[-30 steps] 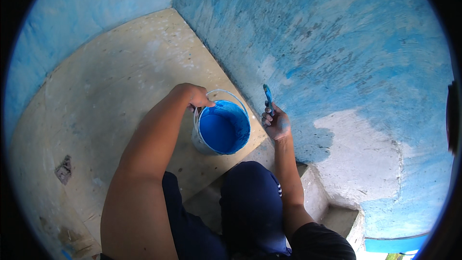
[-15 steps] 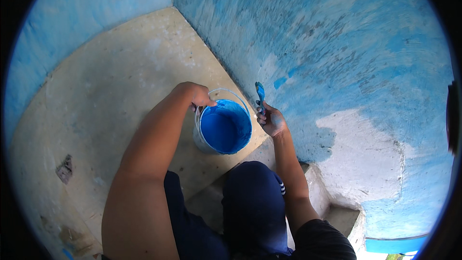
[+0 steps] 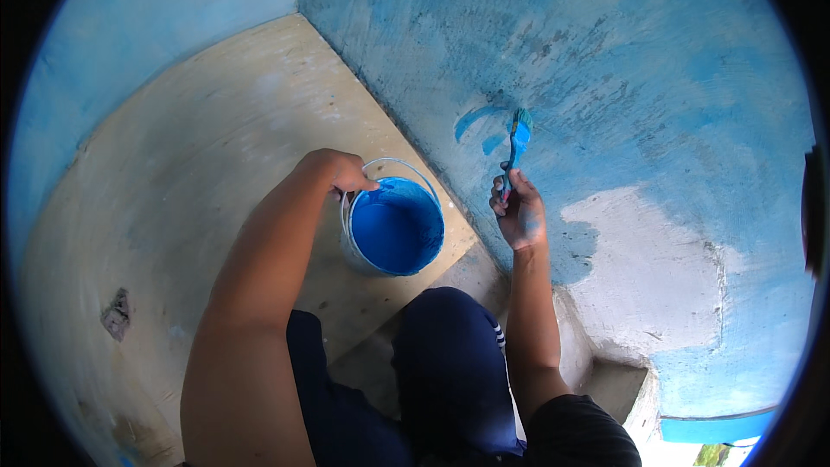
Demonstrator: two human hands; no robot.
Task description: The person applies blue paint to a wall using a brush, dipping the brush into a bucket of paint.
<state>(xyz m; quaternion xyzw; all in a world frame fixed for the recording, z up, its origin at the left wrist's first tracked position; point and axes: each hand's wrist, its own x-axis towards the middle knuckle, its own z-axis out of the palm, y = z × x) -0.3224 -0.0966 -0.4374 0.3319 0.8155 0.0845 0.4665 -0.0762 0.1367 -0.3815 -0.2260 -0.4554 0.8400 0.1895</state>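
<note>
My left hand (image 3: 347, 173) grips the rim of a white bucket (image 3: 349, 252) on its left side, thumb over the edge. Blue paint (image 3: 387, 233) fills part of the bucket, and its wire handle stands up behind the rim. In my right hand (image 3: 524, 212) is a paintbrush (image 3: 519, 140), held upright by the handle, its bristles wet with blue. The brush tip is at the blue-washed wall (image 3: 622, 104); whether it touches cannot be made out. Just left of it, a fresh curved blue stroke (image 3: 475, 119) and a small dab mark the wall.
The bucket stands on a beige concrete ledge (image 3: 216, 138) that meets the walls at a corner. A bare whitish patch (image 3: 644, 272) shows on the right wall. My knee (image 3: 450, 355) is close below the bucket. A grey chipped spot (image 3: 116, 315) lies at far left.
My right hand has moved up and to the right with the paintbrush, and a curved blue stroke has appeared on the wall. My left hand keeps hold of the bucket.
</note>
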